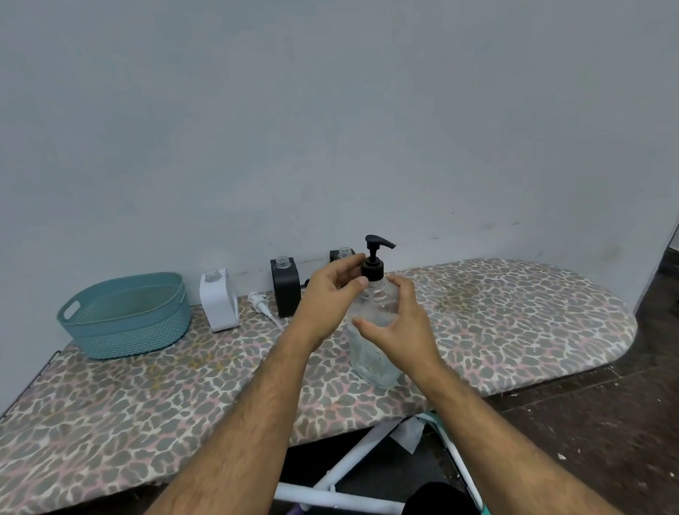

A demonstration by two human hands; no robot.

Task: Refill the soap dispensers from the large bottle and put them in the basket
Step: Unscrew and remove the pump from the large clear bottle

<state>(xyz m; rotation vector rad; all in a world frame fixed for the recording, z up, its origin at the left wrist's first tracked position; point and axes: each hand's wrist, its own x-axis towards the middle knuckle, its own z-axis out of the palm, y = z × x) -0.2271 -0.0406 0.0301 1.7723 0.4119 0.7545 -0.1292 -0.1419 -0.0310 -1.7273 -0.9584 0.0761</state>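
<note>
Both hands are up at the big clear bottle (pixel 373 345), which stands upright on the ironing board (pixel 142 414), toward the middle and closer to its near edge than to the wall. The left hand (pixel 328 300) reaches in from the left, fingers curled at the black pump (pixel 373 259) collar on the bottle's neck, thumb tip right against the clear shoulder just below it; it looks like a pinch on that collar, though the fingertips partly hide the contact. The right hand (pixel 401 324) sits against the bottle's right side, fingers spread and bent loosely around the body, thumb pointing across the front of the glassy wall, more a steadying cup than a tight squeeze. The pump head stands tall, nozzle pointing right. Along the far edge, by the wall, three dispensers wait with open necks: a white one (pixel 218 301) just right of the basket (pixel 126 317), a black one (pixel 285 289) next along, and a second black one (pixel 341 254) mostly hidden behind the left hand. A white pump (pixel 263 305) lies flat on the board between the white and the first black dispenser, tube pointing toward the near edge. The teal basket sits at the far left end of the board, handle cutout facing left. Below the near edge, white legs (pixel 340 487) of the board cross over the dark floor (pixel 609 420).
</note>
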